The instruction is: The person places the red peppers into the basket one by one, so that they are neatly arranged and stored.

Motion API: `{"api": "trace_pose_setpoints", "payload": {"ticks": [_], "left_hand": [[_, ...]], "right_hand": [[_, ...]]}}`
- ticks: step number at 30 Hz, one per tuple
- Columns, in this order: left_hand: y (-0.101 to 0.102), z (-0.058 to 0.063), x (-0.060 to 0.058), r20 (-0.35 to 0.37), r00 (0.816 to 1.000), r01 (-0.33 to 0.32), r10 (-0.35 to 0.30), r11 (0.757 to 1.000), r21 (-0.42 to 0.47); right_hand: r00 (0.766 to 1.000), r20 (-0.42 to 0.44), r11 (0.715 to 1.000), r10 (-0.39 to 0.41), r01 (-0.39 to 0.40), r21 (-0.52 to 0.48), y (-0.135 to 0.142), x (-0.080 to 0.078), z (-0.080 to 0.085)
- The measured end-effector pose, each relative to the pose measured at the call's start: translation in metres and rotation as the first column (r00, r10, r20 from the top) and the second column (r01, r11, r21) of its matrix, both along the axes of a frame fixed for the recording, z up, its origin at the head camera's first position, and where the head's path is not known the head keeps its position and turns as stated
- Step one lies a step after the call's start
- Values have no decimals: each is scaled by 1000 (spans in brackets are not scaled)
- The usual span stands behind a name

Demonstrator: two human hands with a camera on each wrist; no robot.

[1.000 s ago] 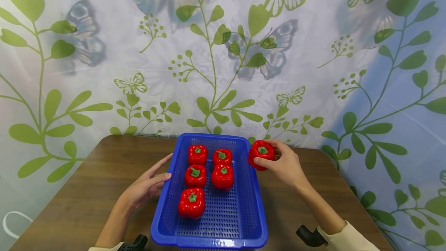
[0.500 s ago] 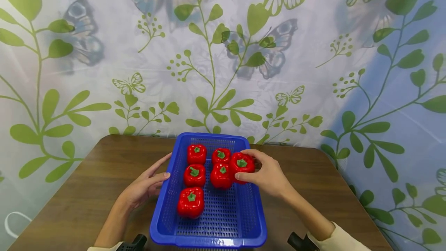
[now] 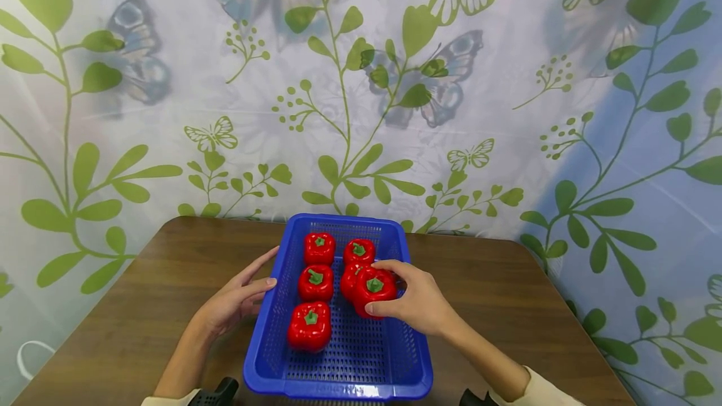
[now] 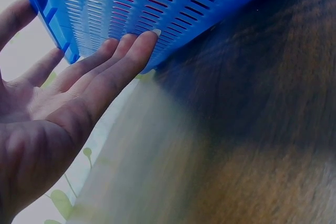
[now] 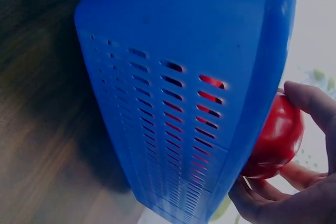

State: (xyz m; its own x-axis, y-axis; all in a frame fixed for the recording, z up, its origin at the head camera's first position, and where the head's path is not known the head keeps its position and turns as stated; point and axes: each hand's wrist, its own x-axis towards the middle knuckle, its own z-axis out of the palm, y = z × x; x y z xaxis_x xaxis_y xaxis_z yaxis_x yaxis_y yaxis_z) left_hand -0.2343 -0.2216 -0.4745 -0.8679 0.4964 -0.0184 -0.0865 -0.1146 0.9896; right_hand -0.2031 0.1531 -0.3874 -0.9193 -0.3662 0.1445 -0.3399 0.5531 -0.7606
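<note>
My right hand (image 3: 420, 302) grips a red bell pepper (image 3: 373, 292) with a green stem, thumb on its near side and fingers behind it. In the head view this pepper is over the right half of the blue plastic basket (image 3: 338, 391), partly covering another pepper (image 3: 348, 277). The right wrist view has the held pepper (image 5: 277, 137) just past the basket's rim. My left hand (image 3: 234, 302) is at the basket's left side, thumb at the rim. Its fingers (image 4: 123, 72) reach out straight along the slotted outer wall in the left wrist view.
Three peppers line the basket's left side: a back one (image 3: 319, 248), a middle one (image 3: 316, 282) and a front one (image 3: 309, 326). Another pepper (image 3: 359, 252) sits at the back right. The basket stands on a brown wooden table (image 3: 479, 281), before a leaf-and-butterfly patterned curtain (image 3: 361, 80).
My right hand has carried its pepper from beyond the basket's right rim leftward and nearer to me, over the basket. My left hand has stayed at the left rim.
</note>
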Motion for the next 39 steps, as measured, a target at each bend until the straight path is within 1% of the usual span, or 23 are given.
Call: {"api": "trace_pose_setpoints", "payload": {"ticks": [8,11,15,19,26,33,39], "left_hand": [[-1,0,-1,0,1000,-7,7,1000,-6],[-1,-1,-1,-1,1000,-8,8,1000,-5],[-1,0,-2,-7,1000,-5,5,1000,-5],[-1,0,-3,-9,1000,-1,1,1000,-1],[-2,1,-4,-6,1000,-1,1,1000,-4],[-2,1,-5,-5,1000,-7,7,1000,-17],[-2,1,-6,-2,1000,-7,7,1000,-21]], "right_hand": [[998,22,997,63,-64,34,-5,3,-5],[997,8,996,80,-80,36,-7,4,-8],[995,-34,995,90,-88,49,-10,6,-12],[994,-61,993,90,-85,83,-12,7,-17],[993,-85,990,80,-69,123,-15,7,-25],[987,-145,979,76,-46,197,-21,10,-33],[987,-150,968,59,-19,252,-23,11,-35]]}}
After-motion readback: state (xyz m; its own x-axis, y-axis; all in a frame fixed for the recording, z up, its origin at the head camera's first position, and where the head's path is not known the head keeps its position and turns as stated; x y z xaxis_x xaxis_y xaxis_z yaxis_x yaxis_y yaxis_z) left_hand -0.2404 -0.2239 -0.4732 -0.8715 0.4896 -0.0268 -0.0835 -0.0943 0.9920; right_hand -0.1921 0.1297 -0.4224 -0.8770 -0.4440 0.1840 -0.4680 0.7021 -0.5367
